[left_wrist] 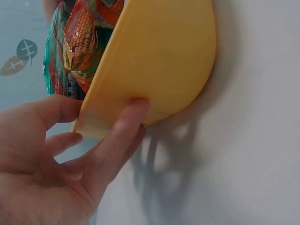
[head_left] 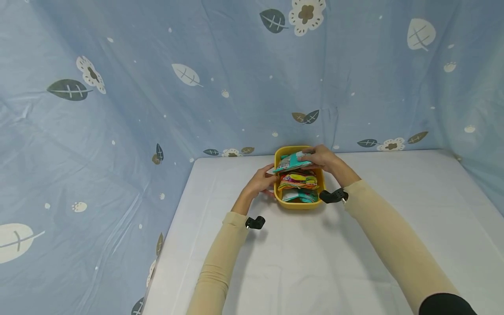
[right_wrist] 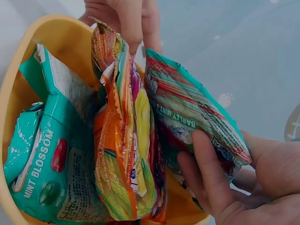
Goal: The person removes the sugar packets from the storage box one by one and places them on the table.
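Looking at the white desk (head_left: 354, 245), I see my yellow tub (head_left: 298, 204) near its far edge. My left hand (head_left: 261, 180) rests relaxed against the tub's side; my right hand (head_left: 320, 157) grips a teal packet (head_left: 292, 162) at the tub's far end.

Both arms in tan sleeves reach forward, the left hand (head_left: 260, 180) with relaxed, extended fingers (left_wrist: 123, 132), the right hand (head_left: 323, 158) with fingers (right_wrist: 209, 169) curled in a grip.
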